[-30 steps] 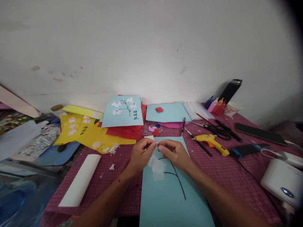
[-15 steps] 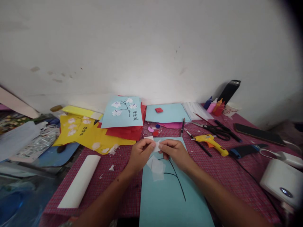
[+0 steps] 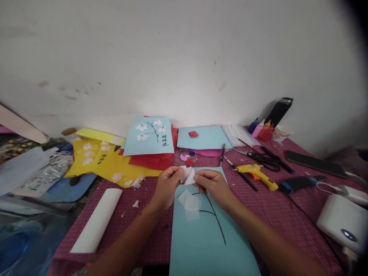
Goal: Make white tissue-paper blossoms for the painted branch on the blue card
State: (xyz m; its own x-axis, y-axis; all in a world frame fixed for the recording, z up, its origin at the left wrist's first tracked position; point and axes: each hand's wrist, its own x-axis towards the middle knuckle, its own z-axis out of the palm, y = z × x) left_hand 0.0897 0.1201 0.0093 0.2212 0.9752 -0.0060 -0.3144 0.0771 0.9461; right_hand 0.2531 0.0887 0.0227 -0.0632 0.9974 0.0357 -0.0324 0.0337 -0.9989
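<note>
Between my two hands is a small piece of white tissue paper (image 3: 189,176), with a fold line across it. My left hand (image 3: 167,186) pinches its left edge, and my right hand (image 3: 212,183) pinches the right edge. Both hands hover over the top of a light blue sheet (image 3: 201,245) that has a black branch drawn on it. Several thin white paper squares (image 3: 190,204) lie overlapped on that sheet, left of the branch. Just beyond my fingers are small dishes of paint, with red paint (image 3: 189,162) nearest.
A finished flower picture (image 3: 148,136) lies on red and yellow sheets at the back left. To the right are a yellow glue gun (image 3: 257,175), scissors (image 3: 260,158), a black marker (image 3: 222,155) and paint bottles (image 3: 265,129). A white paper roll (image 3: 97,220) lies left.
The white paper between my hands shows wider now, its folded layers spread apart. My left hand has shifted slightly left; my right hand stays nearly in place.
</note>
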